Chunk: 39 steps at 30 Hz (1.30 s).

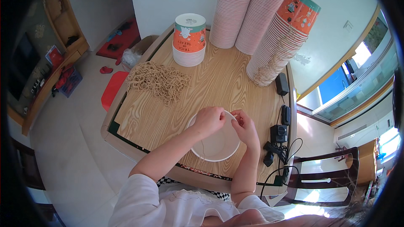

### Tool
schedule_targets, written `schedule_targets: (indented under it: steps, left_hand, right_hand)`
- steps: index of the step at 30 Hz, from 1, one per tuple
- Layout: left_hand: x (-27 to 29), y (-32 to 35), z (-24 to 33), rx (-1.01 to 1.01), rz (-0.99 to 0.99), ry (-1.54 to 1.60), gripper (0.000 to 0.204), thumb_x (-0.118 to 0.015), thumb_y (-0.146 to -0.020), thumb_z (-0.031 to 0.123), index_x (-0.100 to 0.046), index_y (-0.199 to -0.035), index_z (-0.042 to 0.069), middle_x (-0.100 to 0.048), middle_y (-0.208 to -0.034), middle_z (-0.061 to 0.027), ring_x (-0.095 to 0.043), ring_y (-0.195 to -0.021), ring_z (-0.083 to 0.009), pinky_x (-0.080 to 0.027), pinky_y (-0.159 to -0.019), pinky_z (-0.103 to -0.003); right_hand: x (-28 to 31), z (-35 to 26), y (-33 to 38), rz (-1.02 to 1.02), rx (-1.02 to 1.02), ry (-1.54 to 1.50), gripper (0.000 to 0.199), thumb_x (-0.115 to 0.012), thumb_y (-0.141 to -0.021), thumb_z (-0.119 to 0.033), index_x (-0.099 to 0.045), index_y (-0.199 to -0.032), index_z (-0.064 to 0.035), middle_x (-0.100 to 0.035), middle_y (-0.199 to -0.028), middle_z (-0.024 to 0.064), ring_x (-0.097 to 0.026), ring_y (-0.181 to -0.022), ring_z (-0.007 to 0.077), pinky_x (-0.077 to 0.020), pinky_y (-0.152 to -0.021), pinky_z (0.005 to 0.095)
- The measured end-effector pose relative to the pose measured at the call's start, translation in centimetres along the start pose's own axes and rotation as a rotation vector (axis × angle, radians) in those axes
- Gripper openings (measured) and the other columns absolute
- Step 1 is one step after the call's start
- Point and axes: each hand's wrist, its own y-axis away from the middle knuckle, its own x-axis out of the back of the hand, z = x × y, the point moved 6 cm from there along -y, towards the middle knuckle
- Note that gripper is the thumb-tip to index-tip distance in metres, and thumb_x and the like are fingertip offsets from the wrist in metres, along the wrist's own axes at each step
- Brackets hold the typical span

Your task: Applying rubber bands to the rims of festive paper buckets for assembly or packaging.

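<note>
A white paper bucket point(218, 146) stands mouth up on the wood-grain table, near its front edge. My left hand point(209, 120) is over the far part of its rim, fingers curled closed; what they hold is hidden. My right hand point(246, 129) pinches at the rim's far right side, its thumb and fingertips together. A thin strand of cord point(203, 146) hangs inside the bucket below my left wrist. Left of the bucket lies a tangled heap of tan cords point(158, 81).
Behind the heap stands a short stack of upside-down orange-and-green paper buckets point(189, 38). Tall bucket stacks point(232, 12) rise at the back; cords drape over the right one point(277, 46). Black power adapters point(278, 133) and cables line the right edge. A red stool point(114, 89) is left.
</note>
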Motion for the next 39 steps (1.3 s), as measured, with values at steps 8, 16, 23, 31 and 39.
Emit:
schedule_targets:
  steps: [8,16,23,31,39]
  left_hand:
    - [0.1,-0.1,-0.2,0.015,0.018,-0.007,0.011,-0.059,-0.076,0.015,-0.063,-0.074,0.005,-0.064,-0.071,-0.014,-0.063,-0.07,-0.032,-0.05,-0.065,-0.043]
    - [0.4,0.0,-0.3,0.025,0.075,0.007,0.012,-0.058,-0.077,0.015,-0.064,-0.075,0.005,-0.064,-0.072,-0.0145,-0.063,-0.071,-0.0322,-0.05,-0.065,-0.043]
    - [0.7,-0.1,-0.4,0.054,0.07,-0.052,0.012,-0.058,-0.077,0.015,-0.064,-0.075,0.006,-0.064,-0.072,-0.0142,-0.063,-0.071,-0.0317,-0.05,-0.066,-0.043]
    - [0.5,-0.1,-0.8,0.05,0.092,-0.08,0.013,-0.061,-0.077,0.02,-0.065,-0.077,0.008,-0.065,-0.071,-0.0106,-0.064,-0.069,-0.0294,-0.05,-0.063,-0.041]
    - [0.3,-0.3,-1.2,0.069,0.07,-0.074,0.013,-0.06,-0.079,0.02,-0.067,-0.081,0.009,-0.066,-0.074,-0.0106,-0.064,-0.071,-0.029,-0.05,-0.066,-0.041]
  right_hand:
    - [0.3,-0.2,-0.6,0.022,0.037,-0.178,0.016,-0.052,-0.092,-0.011,-0.06,-0.098,0.0013,-0.06,-0.077,0.0033,-0.053,-0.073,0.0077,-0.0441,-0.065,0.023]
    - [-1.1,2.0,-3.2,-0.207,-0.132,-0.433,0.021,-0.053,-0.092,-0.012,-0.063,-0.105,0.0008,-0.065,-0.091,0.0028,-0.059,-0.084,0.01,-0.0474,-0.074,0.0233]
    - [-1.9,3.2,-4.2,-0.32,-0.166,-0.548,0.021,-0.057,-0.09,-0.013,-0.063,-0.106,0.0007,-0.065,-0.093,0.0041,-0.06,-0.083,0.0102,-0.0485,-0.073,0.023]
    - [-2.2,3.7,-4.9,-0.349,-0.116,-0.579,0.012,-0.057,-0.091,-0.012,-0.061,-0.094,-0.0019,-0.061,-0.081,-0.0012,-0.056,-0.071,0.005,-0.0453,-0.061,0.0186]
    - [-2.0,4.3,-4.9,-0.262,-0.139,-0.615,0.011,-0.054,-0.092,-0.012,-0.06,-0.093,-0.0027,-0.062,-0.082,-0.001,-0.057,-0.071,0.0053,-0.0455,-0.06,0.0186]
